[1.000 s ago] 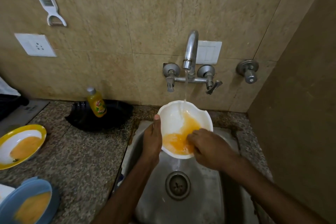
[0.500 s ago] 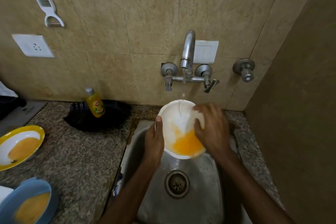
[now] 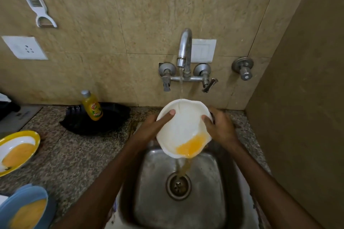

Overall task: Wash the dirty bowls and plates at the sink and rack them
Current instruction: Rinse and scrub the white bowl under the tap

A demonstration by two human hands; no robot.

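Under the grip, orange water (image 3: 189, 147) poured off the near lip of the bowl (image 3: 182, 126) toward the drain (image 3: 178, 185) of the sink (image 3: 214, 204). The left hand (image 3: 149, 130) and right hand (image 3: 220, 128) clasped the tilted white bowl by opposite rims, thumbs inside. Beyond the grip, the tap (image 3: 185, 50) ran water onto its far side.

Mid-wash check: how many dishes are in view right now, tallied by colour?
White: 1, the white bowl, tipped over the sink, orange liquid pouring out
Yellow-rimmed: 1, the yellow-rimmed plate on the counter, orange residue inside
Blue: 1, the blue dish on the counter, orange residue inside; whether another lies beneath it cannot be told
Total: 3
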